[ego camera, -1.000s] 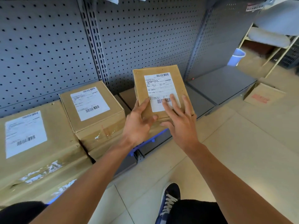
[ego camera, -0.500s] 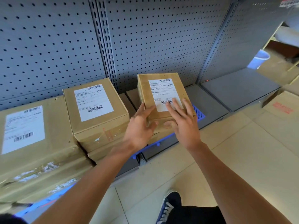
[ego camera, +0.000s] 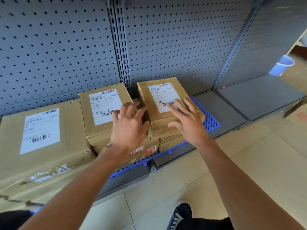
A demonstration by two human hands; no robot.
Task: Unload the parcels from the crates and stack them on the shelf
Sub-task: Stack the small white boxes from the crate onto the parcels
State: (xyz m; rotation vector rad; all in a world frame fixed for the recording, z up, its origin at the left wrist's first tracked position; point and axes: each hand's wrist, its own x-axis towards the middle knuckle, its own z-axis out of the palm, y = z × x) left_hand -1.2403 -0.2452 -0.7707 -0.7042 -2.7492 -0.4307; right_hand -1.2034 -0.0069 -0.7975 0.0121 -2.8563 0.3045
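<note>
A small brown parcel [ego camera: 163, 94] with a white barcode label rests on top of lower cartons [ego camera: 172, 143] on the shelf's blue slatted pallet [ego camera: 208, 117], close beside a taller labelled carton [ego camera: 101, 105]. My right hand [ego camera: 188, 121] lies on the parcel, fingers over the label and thumb pressed on its front face. My left hand [ego camera: 129, 126] hovers with fingers spread over the gap between the parcel and the taller carton, its fingertips at the parcel's left edge.
A large labelled carton [ego camera: 41, 130] fills the shelf at the left. Grey pegboard [ego camera: 166, 39] backs the shelf. A bare grey shelf base [ego camera: 259, 95] lies to the right, with a blue bucket [ego camera: 282, 64] and a flat cardboard box [ego camera: 299, 114] beyond. My shoe [ego camera: 180, 214] is on the tiled floor.
The parcel has come down from a tilted hold onto the stack beside the taller carton. My left hand has let go of its side and spread open; my right hand stays on top.
</note>
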